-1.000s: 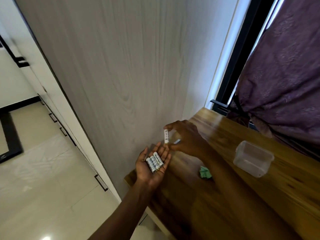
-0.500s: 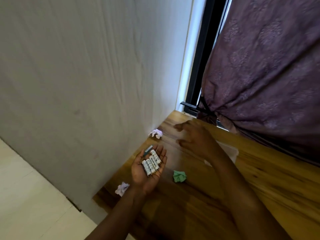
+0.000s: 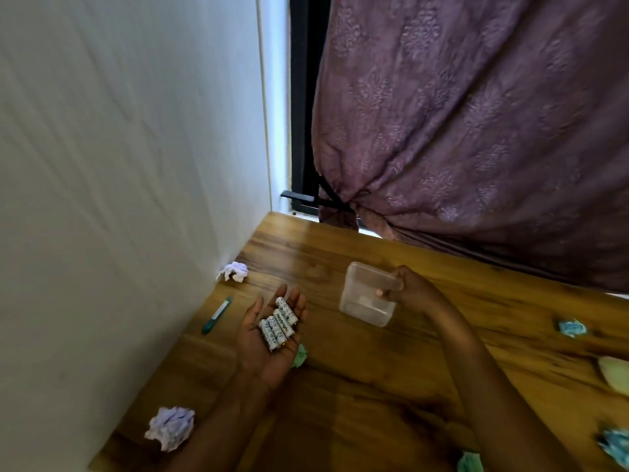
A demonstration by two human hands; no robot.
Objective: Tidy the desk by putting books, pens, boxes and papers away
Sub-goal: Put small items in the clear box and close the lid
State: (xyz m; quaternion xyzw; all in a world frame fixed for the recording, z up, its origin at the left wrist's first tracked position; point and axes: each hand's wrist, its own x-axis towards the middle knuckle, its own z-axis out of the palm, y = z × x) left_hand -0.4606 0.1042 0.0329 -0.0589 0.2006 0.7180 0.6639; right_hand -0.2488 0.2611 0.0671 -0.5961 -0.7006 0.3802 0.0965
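My left hand [image 3: 269, 338] lies palm up over the wooden desk [image 3: 391, 396], with several white batteries [image 3: 278, 324] resting across its palm and fingers. To its right, my right hand [image 3: 410, 289] grips the far rim of a clear plastic box [image 3: 366, 301], thumb inside the wall. The box is tilted, its opening turned toward me and the batteries. A green and white pen [image 3: 217, 315] lies on the desk by the wall, left of my left hand.
Crumpled paper balls lie about: lilac ones by the wall [image 3: 234, 271] and at the near left edge [image 3: 170, 426], a green one [image 3: 299, 356] under my left hand, teal, yellow and green ones at the right. A purple curtain [image 3: 476, 124] hangs behind the desk.
My right hand has moved right and taken hold of the clear box, tilting it up. The left hand keeps the batteries; the view has swung right over the desk.
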